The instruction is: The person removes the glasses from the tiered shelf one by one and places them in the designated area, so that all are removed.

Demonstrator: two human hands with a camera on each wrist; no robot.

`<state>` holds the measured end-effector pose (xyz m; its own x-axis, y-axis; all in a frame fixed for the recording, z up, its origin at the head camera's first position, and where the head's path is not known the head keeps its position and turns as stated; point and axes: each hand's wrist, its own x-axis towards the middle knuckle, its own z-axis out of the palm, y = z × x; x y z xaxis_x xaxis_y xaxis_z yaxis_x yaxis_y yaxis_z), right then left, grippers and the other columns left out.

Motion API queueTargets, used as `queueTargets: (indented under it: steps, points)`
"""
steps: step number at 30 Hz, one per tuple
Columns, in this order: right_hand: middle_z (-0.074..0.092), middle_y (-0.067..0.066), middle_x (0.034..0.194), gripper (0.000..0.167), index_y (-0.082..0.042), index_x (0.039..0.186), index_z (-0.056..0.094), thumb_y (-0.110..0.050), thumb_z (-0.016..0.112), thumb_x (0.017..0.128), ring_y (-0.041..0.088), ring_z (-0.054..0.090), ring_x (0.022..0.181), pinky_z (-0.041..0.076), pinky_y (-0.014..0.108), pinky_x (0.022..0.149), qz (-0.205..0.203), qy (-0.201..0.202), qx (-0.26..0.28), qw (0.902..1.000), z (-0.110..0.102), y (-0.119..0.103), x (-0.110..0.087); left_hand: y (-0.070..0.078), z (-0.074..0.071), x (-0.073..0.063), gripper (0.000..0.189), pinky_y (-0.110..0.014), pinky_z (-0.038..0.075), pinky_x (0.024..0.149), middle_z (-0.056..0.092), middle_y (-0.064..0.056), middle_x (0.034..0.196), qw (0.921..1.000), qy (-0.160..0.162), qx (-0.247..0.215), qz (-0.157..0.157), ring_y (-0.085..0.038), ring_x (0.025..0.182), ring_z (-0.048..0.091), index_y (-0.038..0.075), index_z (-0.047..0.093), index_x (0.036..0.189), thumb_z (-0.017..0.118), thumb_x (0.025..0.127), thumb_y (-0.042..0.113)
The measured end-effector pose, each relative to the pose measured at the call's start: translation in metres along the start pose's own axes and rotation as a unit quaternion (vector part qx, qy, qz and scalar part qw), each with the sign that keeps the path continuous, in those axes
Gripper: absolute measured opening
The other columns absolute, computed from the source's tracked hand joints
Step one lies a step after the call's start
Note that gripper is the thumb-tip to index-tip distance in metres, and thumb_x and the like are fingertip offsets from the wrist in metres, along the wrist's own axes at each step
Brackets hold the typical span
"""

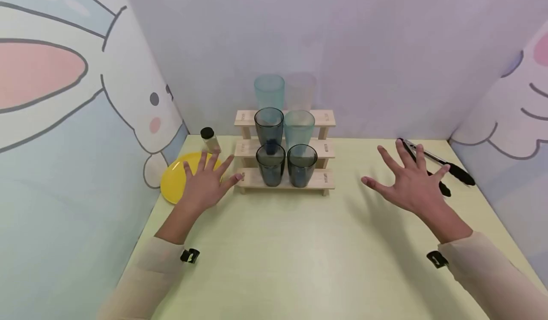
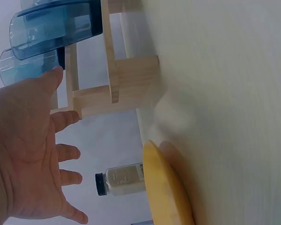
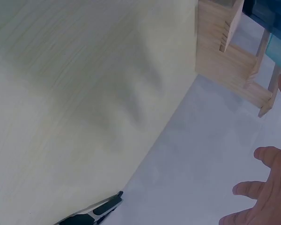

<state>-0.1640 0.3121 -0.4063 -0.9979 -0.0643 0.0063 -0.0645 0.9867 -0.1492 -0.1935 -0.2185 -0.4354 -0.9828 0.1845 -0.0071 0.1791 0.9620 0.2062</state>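
Observation:
My left hand hovers with spread fingers near a yellow plate and the left end of a three-step wooden rack. It holds nothing. Out to the right, my right hand is spread above the table, beside black-handled tongs, partly covering them. Two dark grey cups stand on the lowest step. The middle step carries another dark cup and a teal cup. On the top step are a teal cup and a clear cup, faint against the wall.
A small jar with a black lid stands behind the plate. Walls with painted rabbits close off the left and right sides, and a plain wall rises behind the pale table.

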Motion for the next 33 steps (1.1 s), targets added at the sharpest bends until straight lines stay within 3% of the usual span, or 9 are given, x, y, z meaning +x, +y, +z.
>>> queueTargets:
  steps: [12,20,25,29,33]
  points:
    - [0.009,0.018,0.187,0.106,-0.034,0.179,0.016,-0.090,0.051,0.097,0.057,-0.003,0.169,-0.004,0.104,0.103,-0.021,0.034,0.010,0.9991,0.004,-0.010,0.013,0.007,0.017,0.003,0.079,-0.089,-0.003,0.125,0.011,-0.012,0.188,0.9991,-0.037,-0.016,0.011,-0.045,0.173,0.003,0.033,0.032,0.176,0.040,0.110,0.076]
    - [0.019,0.014,0.186,0.103,-0.034,0.179,0.020,-0.084,0.058,0.098,0.053,0.011,0.170,0.002,0.102,0.109,-0.043,0.055,0.047,0.9965,0.006,-0.028,0.021,0.005,0.030,0.010,0.077,-0.087,0.007,0.127,0.017,-0.012,0.187,0.9985,-0.033,-0.038,0.021,-0.045,0.173,0.010,0.030,0.034,0.176,0.041,0.111,0.073]
    - [0.026,0.014,0.184,0.101,-0.028,0.178,0.024,-0.076,0.064,0.099,0.051,0.020,0.168,0.006,0.097,0.115,-0.073,0.066,0.085,0.9915,0.009,-0.043,0.024,0.006,0.037,0.012,0.075,-0.082,0.018,0.129,0.025,-0.016,0.184,0.9981,-0.022,-0.053,0.023,-0.046,0.171,0.016,0.022,0.039,0.174,0.044,0.114,0.066]
    - [0.033,0.019,0.180,0.097,-0.021,0.177,0.029,-0.068,0.068,0.101,0.052,0.030,0.165,0.014,0.090,0.122,-0.100,0.070,0.125,0.9846,0.013,-0.055,0.027,0.007,0.040,0.013,0.073,-0.075,0.023,0.132,0.029,-0.017,0.183,0.9970,-0.017,-0.071,0.025,-0.047,0.170,0.019,0.017,0.041,0.173,0.048,0.115,0.061]
    - [0.039,0.023,0.176,0.094,-0.019,0.176,0.033,-0.061,0.073,0.102,0.056,0.041,0.157,0.034,0.082,0.119,-0.116,0.061,0.183,0.9744,0.018,-0.067,0.030,0.007,0.042,0.015,0.074,-0.069,0.025,0.134,0.029,-0.019,0.182,0.9947,-0.023,-0.097,0.027,-0.048,0.169,0.021,0.013,0.038,0.173,0.050,0.115,0.058]
